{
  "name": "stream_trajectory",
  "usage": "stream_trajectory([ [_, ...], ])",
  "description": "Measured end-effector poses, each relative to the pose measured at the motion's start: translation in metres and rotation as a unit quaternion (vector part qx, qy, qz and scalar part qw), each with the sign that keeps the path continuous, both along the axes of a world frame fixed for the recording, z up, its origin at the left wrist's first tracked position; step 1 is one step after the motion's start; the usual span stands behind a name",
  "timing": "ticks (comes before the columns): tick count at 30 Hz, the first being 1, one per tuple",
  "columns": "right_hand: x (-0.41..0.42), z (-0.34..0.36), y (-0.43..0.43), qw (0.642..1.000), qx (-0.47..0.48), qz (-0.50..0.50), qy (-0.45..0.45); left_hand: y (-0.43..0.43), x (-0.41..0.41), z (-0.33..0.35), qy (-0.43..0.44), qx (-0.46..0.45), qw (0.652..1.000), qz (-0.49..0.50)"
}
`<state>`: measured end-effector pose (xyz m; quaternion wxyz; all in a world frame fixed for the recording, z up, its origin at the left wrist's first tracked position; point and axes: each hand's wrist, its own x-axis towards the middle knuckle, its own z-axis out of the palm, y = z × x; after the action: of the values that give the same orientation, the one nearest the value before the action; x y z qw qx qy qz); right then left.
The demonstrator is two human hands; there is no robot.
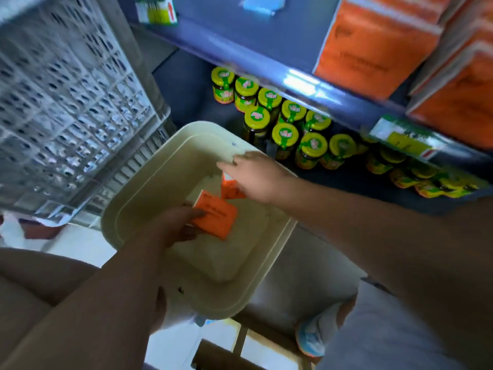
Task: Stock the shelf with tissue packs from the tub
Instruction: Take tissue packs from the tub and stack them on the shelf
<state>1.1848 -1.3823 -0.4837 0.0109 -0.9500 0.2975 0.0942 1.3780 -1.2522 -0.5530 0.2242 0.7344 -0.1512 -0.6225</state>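
A cream plastic tub (138, 206) sits below me in front of the shelving. Inside it, my left hand (176, 222) grips an orange tissue pack (217, 216) by its left edge. A second orange tissue pack (230, 189) stands tilted against the tub's far wall, partly hidden under my right hand (256, 173), which reaches over the far rim with fingers spread; whether it touches that pack is unclear. The blue shelf (266, 33) above holds several large orange tissue packs (373, 46) at the upper right.
Several jars with yellow-green lids (285, 121) fill the lower shelf behind the tub. A grey perforated crate (66, 97) stands at the left. Price labels (400, 137) hang on the shelf edge. My knees and a shoe (309, 340) are below.
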Motion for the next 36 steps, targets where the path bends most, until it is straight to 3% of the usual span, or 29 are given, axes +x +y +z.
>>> stream_trajectory([
  [3,-0.006,0.035,0.004,0.994,-0.012,-0.062,-0.093,-0.006,-0.004,0.033,-0.011,-0.078,0.997,0.022],
  [7,-0.027,0.088,0.011,0.951,0.062,-0.138,-0.268,-0.010,-0.014,0.078,-0.052,-0.163,0.985,-0.008],
  [13,-0.076,0.145,0.023,0.836,0.137,-0.236,-0.475,-0.027,-0.026,0.156,-0.054,-0.193,0.975,-0.096],
  [16,-0.102,0.168,0.024,0.776,0.171,-0.252,-0.551,-0.037,-0.032,0.200,-0.099,-0.225,0.960,-0.131],
  [19,-0.122,0.193,0.027,0.749,0.146,-0.249,-0.596,-0.044,-0.039,0.237,-0.131,-0.262,0.948,-0.128],
  [27,-0.172,0.272,0.024,0.630,0.171,-0.254,-0.714,-0.079,-0.122,0.332,-0.022,-0.406,0.909,-0.088],
  [31,-0.198,0.301,0.019,0.601,0.154,-0.261,-0.739,-0.103,-0.162,0.359,0.040,-0.438,0.892,-0.107],
  [36,-0.233,0.320,-0.005,0.588,0.115,-0.274,-0.753,-0.128,-0.192,0.370,0.050,-0.445,0.889,-0.093],
])
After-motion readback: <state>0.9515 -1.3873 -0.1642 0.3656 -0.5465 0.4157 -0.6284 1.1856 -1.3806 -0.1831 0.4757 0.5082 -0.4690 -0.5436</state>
